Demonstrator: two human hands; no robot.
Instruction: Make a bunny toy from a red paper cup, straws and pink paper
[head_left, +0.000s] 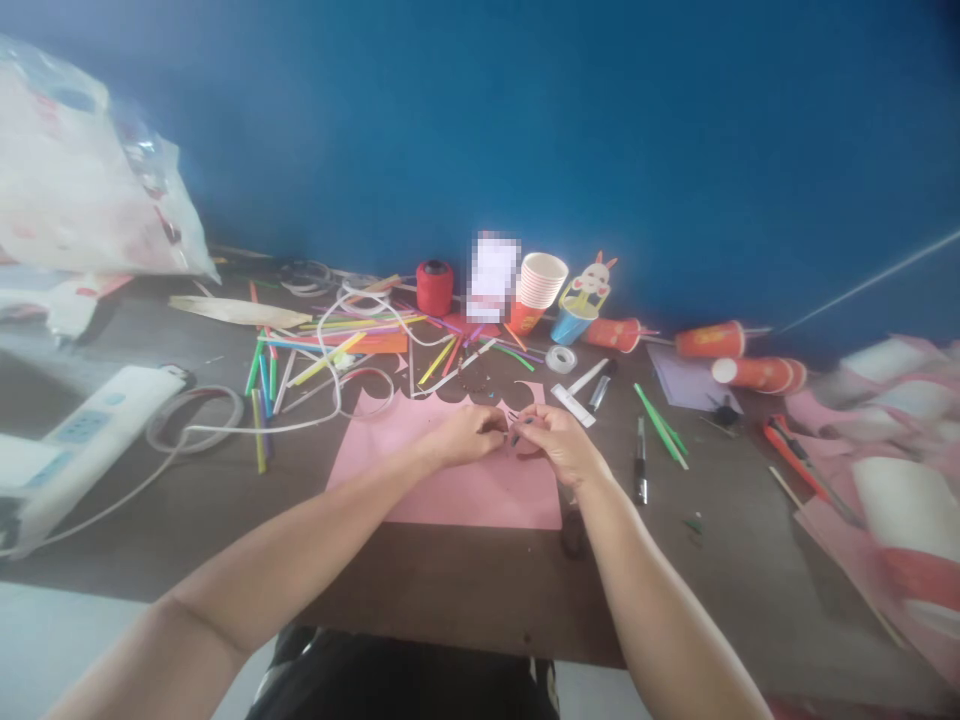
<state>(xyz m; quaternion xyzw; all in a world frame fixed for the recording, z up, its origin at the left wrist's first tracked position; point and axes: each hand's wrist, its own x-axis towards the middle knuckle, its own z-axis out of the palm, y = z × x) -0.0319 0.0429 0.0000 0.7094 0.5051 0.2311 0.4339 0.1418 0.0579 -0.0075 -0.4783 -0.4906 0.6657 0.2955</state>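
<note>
With my right hand (561,440), I am clamping a small, dark-marked pink piece (526,434) between thumb and fingers, over the scallop-edged pink paper sheet (457,501). My left hand (466,438) is curling beside it; whether those fingers are gripping anything, I cannot tell.

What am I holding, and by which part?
Your right hand pinches a small pink piece, apparently paper, near its right side; whether your left hand grips anything is unclear.
</note>
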